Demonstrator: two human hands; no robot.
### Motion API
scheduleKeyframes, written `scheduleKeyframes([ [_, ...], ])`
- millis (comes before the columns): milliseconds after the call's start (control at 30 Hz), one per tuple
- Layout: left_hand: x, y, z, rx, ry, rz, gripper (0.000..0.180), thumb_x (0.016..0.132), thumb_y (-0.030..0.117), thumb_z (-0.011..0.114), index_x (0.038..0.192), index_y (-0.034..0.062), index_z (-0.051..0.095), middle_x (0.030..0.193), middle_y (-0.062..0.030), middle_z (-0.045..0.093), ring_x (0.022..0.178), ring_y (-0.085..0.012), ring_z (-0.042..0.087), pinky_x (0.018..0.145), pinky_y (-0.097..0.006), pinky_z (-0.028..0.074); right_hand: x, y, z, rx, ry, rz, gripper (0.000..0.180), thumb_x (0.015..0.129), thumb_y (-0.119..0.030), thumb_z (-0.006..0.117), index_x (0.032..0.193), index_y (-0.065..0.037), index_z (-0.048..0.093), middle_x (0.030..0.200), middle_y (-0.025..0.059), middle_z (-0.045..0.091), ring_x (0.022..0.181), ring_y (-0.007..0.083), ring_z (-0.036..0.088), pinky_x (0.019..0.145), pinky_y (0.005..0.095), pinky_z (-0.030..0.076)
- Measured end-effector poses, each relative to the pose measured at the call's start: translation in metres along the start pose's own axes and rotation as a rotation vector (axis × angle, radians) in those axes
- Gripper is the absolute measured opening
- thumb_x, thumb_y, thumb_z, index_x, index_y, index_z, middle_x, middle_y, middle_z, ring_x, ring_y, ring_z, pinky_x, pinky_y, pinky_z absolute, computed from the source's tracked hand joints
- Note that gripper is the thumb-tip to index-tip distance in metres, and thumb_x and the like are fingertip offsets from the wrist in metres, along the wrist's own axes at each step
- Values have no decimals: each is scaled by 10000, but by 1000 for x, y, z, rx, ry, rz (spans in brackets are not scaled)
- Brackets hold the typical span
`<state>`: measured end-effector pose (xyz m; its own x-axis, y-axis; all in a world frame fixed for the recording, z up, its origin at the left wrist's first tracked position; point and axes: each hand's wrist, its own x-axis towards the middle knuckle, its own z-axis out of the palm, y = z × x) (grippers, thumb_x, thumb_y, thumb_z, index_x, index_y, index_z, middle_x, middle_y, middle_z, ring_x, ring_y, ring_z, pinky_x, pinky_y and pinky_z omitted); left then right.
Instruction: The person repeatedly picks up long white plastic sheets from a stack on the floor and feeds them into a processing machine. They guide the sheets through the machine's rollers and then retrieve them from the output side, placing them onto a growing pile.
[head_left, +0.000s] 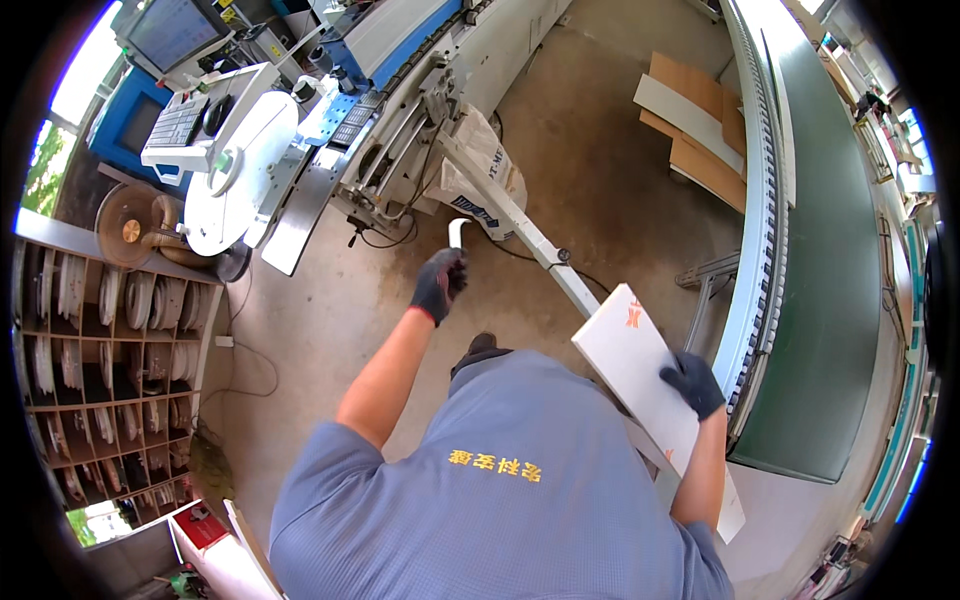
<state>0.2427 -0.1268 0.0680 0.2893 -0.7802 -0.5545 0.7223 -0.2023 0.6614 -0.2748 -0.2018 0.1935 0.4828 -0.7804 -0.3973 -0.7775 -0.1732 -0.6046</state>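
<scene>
My left hand [440,284], in a dark glove with a red cuff, is closed around a short white curved strip [457,232], whose bent end sticks up above the fist. Its other end is hidden in the glove. On the right, my gloved right hand [694,385] grips the long edge of a white panel [640,370] with orange marks on its face. This board slants from the middle down beside my body, where my arm hides part of it. Its upper part lies over a pale metal rail [535,240].
A machine with a keyboard [176,122] and a round white disc [240,175] stands at the upper left. Shelves of white rolls [105,350] fill the left side. A white sack [485,175] sits beyond the rail. A green conveyor [830,300] runs along the right, near stacked boards [695,125].
</scene>
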Motion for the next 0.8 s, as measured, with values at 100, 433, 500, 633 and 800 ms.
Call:
scheduleKeyframes([
  [100, -65, -5, 57, 90, -282, -153, 161, 935, 169, 647, 1070, 81, 643, 994, -66, 673, 847, -141, 642, 754, -282, 536, -41, 23, -11, 156, -79, 162, 506, 791, -432, 712, 1026, 15, 681, 815, 124, 665, 751, 197, 600, 721, 359, 476],
  [433, -140, -18, 70, 236, -741, -268, 234, 926, 152, 628, 1104, 10, 685, 1090, -95, 676, 1015, -189, 619, 925, -338, 479, 83, -70, 17, 223, -148, 23, 498, 813, -472, 697, 735, 9, 596, 629, 108, 522, 608, 167, 470, 586, 379, 389],
  [500, -115, -12, 72, 1234, -715, 1047, 268, 956, 170, 598, 1171, 22, 661, 1145, -68, 653, 1047, -176, 608, 929, -340, 489, 143, -133, 43, 146, -91, -132, 509, 826, -475, 694, 720, 10, 580, 624, 148, 498, 585, 209, 463, 586, 392, 392],
  [633, -75, 8, 54, 124, -44, 116, 313, 945, 231, 636, 1175, 20, 655, 1090, -42, 673, 1004, -165, 632, 878, -328, 510, 219, -211, 84, -13, -161, -162, 534, 846, -501, 666, 762, 21, 596, 652, 182, 539, 594, 244, 494, 603, 407, 411],
  [800, -30, 70, -28, -56, 137, 292, 302, 937, 204, 651, 1138, -19, 681, 1077, -42, 686, 993, -122, 613, 889, -278, 486, 239, -243, 78, -20, -474, 133, 446, 897, -448, 618, 845, -6, 648, 677, 122, 621, 615, 195, 590, 636, 362, 460],
])
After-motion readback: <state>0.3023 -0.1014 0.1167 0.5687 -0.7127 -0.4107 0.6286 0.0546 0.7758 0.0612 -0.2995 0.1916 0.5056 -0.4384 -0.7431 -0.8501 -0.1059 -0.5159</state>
